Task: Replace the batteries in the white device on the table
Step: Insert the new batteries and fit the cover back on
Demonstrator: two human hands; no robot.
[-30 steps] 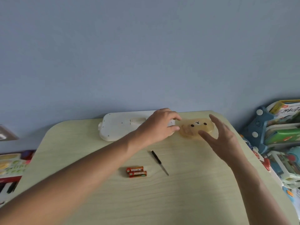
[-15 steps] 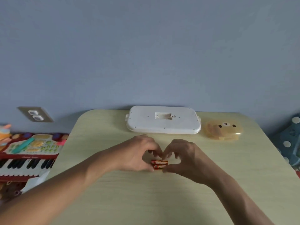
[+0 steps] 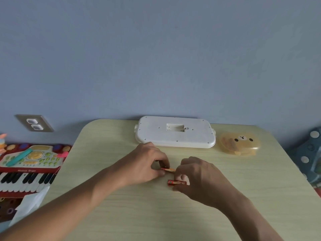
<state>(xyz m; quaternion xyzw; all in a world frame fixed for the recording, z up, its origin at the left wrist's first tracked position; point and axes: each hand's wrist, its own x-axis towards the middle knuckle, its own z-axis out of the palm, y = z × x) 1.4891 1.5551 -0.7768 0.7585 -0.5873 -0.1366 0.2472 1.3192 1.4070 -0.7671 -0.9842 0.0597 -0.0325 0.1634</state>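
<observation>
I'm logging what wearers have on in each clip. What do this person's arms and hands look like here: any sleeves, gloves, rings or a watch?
Both forearms are bare as far as the frame shows, with no sleeve in view. The left hand and right hand wear no gloves. No watch, band or bracelet shows at either wrist, and no ring is visible on the fingers that can be seen.

head cam | faces forward-down | near table [image 3: 107,197] | wall behind

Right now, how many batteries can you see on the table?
2. One battery is pinched between both hands; the other battery lies under the right hand. The device's compartment looks empty.
</observation>
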